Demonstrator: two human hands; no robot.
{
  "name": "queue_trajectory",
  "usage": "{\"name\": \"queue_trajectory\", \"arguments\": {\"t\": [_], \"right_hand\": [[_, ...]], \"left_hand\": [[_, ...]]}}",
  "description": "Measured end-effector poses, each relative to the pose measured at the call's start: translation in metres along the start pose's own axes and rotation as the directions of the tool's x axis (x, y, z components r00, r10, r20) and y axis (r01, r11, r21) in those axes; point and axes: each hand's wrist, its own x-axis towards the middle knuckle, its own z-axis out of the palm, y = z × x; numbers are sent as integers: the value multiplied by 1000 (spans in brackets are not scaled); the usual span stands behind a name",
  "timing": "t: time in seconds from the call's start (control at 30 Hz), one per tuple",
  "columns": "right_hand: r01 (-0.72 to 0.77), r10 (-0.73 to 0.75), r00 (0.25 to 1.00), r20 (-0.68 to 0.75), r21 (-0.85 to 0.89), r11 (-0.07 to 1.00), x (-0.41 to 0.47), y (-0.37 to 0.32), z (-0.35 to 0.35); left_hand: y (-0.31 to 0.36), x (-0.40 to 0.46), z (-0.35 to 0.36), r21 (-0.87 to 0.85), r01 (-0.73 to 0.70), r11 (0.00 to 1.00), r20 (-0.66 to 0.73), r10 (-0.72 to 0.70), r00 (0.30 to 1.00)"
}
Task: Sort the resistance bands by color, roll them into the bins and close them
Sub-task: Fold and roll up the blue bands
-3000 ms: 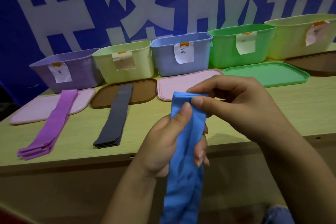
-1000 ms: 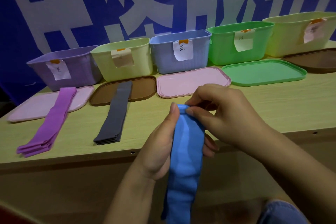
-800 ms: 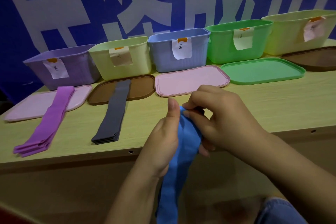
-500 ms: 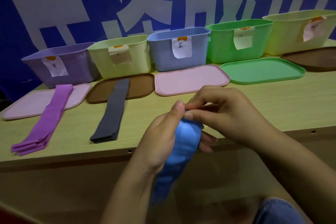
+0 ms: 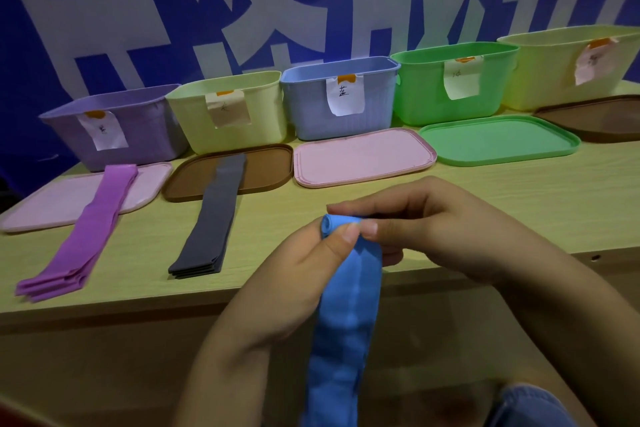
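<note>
Head view: both hands, left hand (image 5: pixel 304 274) and right hand (image 5: pixel 429 229), pinch blue band (image 5: pixel 346 305) at its rolled top, above surface (image 5: pixel 519 204) edge. Soft, limp, stretchy; likely unrolls unless pinched at the coil.

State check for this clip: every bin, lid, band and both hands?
Five bins: open, lids off.
Lids: flat on table.
Purple bands: unrolled, stacked.
Grey bands: unrolled, stacked.
Blue band: top end rolled, rest hanging.
Left hand: pinching the roll.
Right hand: pinching the roll.
</note>
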Motion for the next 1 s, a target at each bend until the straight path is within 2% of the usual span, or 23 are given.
{"name": "queue_trajectory", "arguments": {"t": [0.07, 0.13, 0.23, 0.3, 0.37, 0.47, 0.6, 0.8, 1.0], "right_hand": [[89, -104, 993, -62, -203, 975, 0, 3, 3], [201, -289, 946, -144, -438, 876, 0, 7, 8], [298, -497, 843, -207, -589, 751, 1, 10, 14], [344, -537, 820, -198, -579, 740, -1, 9, 15], [351, -513, 836, -197, -527, 774, -2, 6, 13], [337, -463, 861, -211, -446, 829, -3, 2, 9], [365, -493, 845, -206, -452, 814, -7, -10, 6], [355, -431, 870, -239, -303, 884, -3, -11, 1], [314, -452, 816, -361, -380, 870, 5, 6, 8]], "left_hand": [[-2, 0, -4, -9, 2, 1000, -16, -2, 1000], [-3, 1, -5, -62, -3, 998, -40, 0, 999], [-4, 2, -3, -235, 3, 972, -62, -18, 998], [-2, 3, -3, -350, 16, 937, -33, -30, 999], [2, 4, -7, -419, 41, 907, 78, -8, 997], [5, 10, -15, -383, 82, 920, 226, 7, 974], [-1, 15, -8, -164, 99, 981, 250, -56, 967], [3, 16, -2, -141, 71, 987, 273, -30, 961], [-6, 17, 18, -90, -19, 996, 152, 32, 988]]}}
